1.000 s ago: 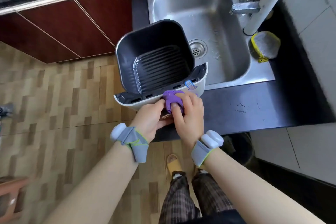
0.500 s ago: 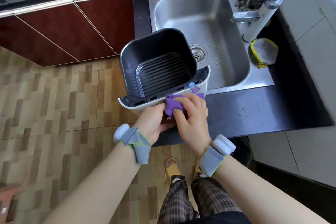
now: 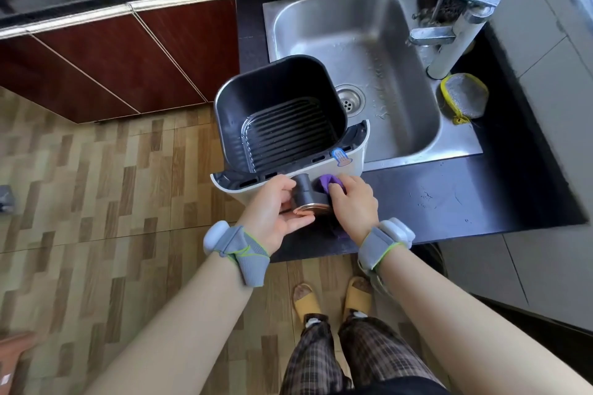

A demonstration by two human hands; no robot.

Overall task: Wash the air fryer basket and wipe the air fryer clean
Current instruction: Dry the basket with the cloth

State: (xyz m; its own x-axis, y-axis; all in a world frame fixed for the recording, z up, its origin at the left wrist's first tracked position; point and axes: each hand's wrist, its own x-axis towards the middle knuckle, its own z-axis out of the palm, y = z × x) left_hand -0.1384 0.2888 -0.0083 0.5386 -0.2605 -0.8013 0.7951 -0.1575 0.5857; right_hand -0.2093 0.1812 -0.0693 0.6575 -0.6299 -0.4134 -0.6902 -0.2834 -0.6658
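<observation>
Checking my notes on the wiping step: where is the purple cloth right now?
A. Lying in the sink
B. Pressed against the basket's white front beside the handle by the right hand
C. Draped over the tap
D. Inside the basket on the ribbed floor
B: the right hand holds the purple cloth against the basket's white front, beside the handle that the left hand holds.

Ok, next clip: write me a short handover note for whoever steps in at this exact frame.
Left hand: grips the dark handle of the air fryer basket, steadying it.
Right hand: presses a purple cloth against the basket's white front panel, beside the handle.
The basket sits at the counter's edge, partly over the sink; the tap shows no running water.
Done: the basket's inside looks free of residue.
Left: finish wiping the front panel and handle. The air fryer body itself is not clearly in view, so its wipe cannot be confirmed.
</observation>
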